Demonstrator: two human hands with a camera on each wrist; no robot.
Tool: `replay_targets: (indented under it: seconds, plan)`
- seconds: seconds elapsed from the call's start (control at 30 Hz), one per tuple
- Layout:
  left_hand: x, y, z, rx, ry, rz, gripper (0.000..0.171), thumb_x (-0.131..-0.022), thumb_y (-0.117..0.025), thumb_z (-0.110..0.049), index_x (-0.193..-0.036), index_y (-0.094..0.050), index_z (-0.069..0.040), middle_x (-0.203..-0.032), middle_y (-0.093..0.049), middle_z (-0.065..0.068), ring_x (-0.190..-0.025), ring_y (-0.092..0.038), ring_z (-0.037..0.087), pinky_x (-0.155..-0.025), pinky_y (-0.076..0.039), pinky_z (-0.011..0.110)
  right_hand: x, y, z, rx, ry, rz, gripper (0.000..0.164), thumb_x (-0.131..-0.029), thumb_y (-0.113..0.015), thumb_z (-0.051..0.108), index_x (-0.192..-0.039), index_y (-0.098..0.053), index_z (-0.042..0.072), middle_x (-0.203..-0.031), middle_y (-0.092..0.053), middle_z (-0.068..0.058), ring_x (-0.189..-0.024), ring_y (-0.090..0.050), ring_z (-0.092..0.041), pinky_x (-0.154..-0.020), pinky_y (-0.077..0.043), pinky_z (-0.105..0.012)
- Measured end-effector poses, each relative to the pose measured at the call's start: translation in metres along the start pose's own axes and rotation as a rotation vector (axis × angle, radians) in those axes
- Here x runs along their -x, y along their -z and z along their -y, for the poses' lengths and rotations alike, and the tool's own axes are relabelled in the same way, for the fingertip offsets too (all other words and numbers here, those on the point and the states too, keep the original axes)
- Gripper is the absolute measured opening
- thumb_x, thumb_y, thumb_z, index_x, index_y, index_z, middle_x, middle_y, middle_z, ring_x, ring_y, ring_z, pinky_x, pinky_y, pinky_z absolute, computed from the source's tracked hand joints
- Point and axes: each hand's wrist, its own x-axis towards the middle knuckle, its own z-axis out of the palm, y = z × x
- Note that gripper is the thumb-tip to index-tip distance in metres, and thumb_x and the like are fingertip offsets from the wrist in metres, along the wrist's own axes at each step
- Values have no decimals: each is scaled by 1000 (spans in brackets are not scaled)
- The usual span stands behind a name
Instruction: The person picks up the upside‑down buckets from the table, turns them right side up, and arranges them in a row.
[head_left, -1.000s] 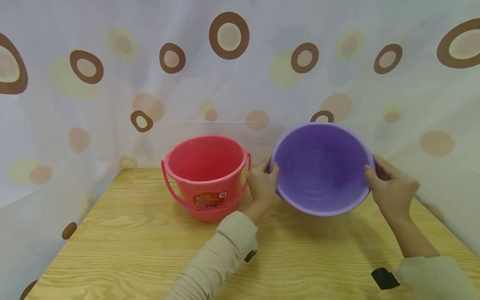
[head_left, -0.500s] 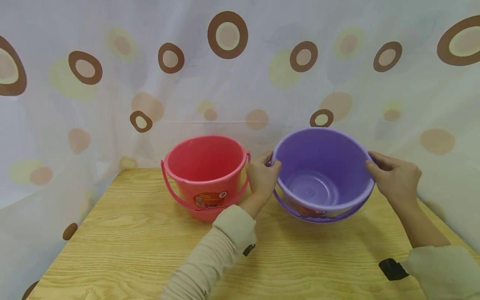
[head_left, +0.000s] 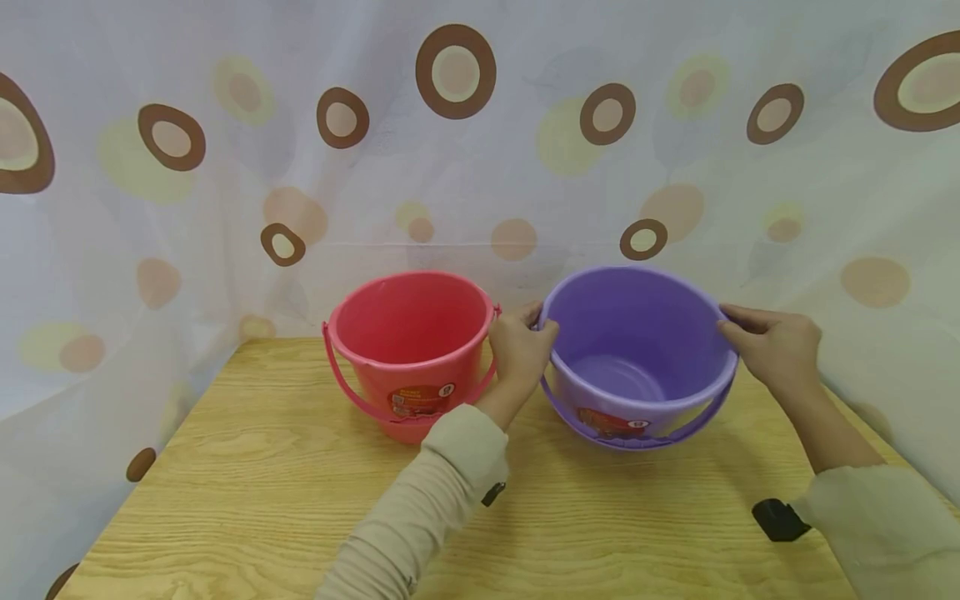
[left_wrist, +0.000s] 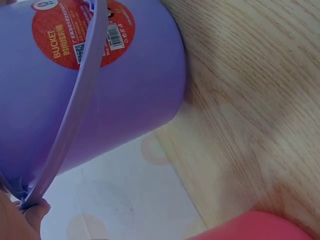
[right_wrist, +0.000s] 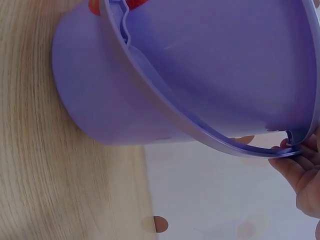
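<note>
A purple plastic bucket (head_left: pixel 637 329) stands at the right of the table, its mouth turned slightly toward me. In the wrist views its base is at or very near the tabletop; exact contact I cannot tell. My left hand (head_left: pixel 520 348) grips the rim at the left handle joint, thumb over the edge. On the opposite side my right hand (head_left: pixel 780 343) holds the rim by the other joint. The bucket's handle (right_wrist: pixel 165 107) hangs down across its front, over a red label (left_wrist: pixel 55 37). Most fingers are hidden behind the rim in the head view.
Just left of my left hand, a pinkish-red bucket (head_left: pixel 435 377) stands upright, its handle (head_left: pixel 347 387) lowered in front. Both are on a wood-grain table (head_left: pixel 247 492). A pale curtain (head_left: pixel 480 183) with brown rings hangs behind the back edge.
The purple bucket has tipped back from facing me to nearly upright and come down. Its handle and label have come into sight. Both hands keep hold, and the red bucket has not moved.
</note>
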Motion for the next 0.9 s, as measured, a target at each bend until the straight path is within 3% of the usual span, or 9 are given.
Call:
replay_targets:
  seconds: [0.03, 0.1, 0.17, 0.23, 0.27, 0.3, 0.4, 0.57, 0.9]
  plan:
    - [-1, 0, 0, -5, 8, 5, 30, -72, -62, 3, -101, -70, 4, -96, -70, 15, -88, -69, 20, -70, -56, 22, -2, 0, 0, 23, -13, 16, 45, -88, -59, 33, -117, -61, -1, -78, -58, 35, -74, -58, 11, -59, -39, 1]
    - [-2, 0, 0, -13, 19, 10, 30, -73, -63, 2, -102, -69, 4, -97, -70, 15, -88, -69, 20, -70, -56, 23, -5, -2, 0, 58, -25, 43, 44, -89, -57, 33, -118, -61, 0, -87, -64, 20, -89, -66, -12, -60, -38, 1]
    - [-3, -1, 0, 0, 33, 10, 29, -74, -63, 3, -102, -69, 4, -97, -70, 16, -89, -69, 21, -71, -56, 23, -8, -3, 1, 68, -32, 61, 44, -90, -56, 34, -119, -61, 1, -99, -63, -1, -106, -60, -34, -60, -37, 1]
    - [-4, -3, -1, 31, 57, 15, 29, -75, -63, 3, -103, -68, 5, -98, -69, 16, -91, -69, 22, -73, -56, 24, -11, -4, -1, 51, -37, 71, 44, -90, -57, 33, -119, -60, 0, -100, -64, 2, -88, -66, -15, -60, -39, 1]
    - [-4, -4, -1, 43, 64, 14, 28, -76, -63, 3, -104, -68, 5, -98, -69, 16, -91, -69, 21, -73, -56, 24, -13, -5, -2, 28, -49, 77, 45, -90, -57, 33, -120, -59, 0, -95, -66, 11, -89, -67, -15, -60, -39, 1]
    - [-5, -5, -1, 57, 69, 12, 28, -76, -63, 3, -104, -68, 5, -98, -69, 16, -91, -69, 21, -74, -56, 24, -14, -6, -3, 1, -63, 83, 46, -89, -57, 33, -121, -59, -1, -89, -64, 22, -81, -65, -3, -60, -40, 1]
    - [-6, -9, 0, 83, 79, 8, 27, -78, -63, 2, -104, -68, 5, -99, -69, 16, -92, -68, 22, -75, -56, 24, -18, -8, -6, -81, -100, 92, 48, -89, -59, 30, -122, -56, -4, -67, -48, 43, -65, -45, 24, -61, -44, 0]
    - [-9, -12, 6, 73, 63, -3, 26, -77, -67, 0, -103, -69, 4, -99, -69, 16, -92, -69, 23, -75, -56, 22, -23, -12, -7, -109, -142, 97, 49, -88, -59, 30, -122, -55, -4, -65, -48, 41, -66, -44, 22, -62, -44, 0]
    - [-12, -14, 12, 166, 104, 16, 27, -80, -70, -5, -104, -68, 6, -103, -68, 18, -98, -67, 24, -79, -54, 21, -29, -17, -5, -106, -168, 92, 50, -88, -59, 30, -122, -54, -5, -60, -43, 42, -72, -42, 17, -64, -43, 0]
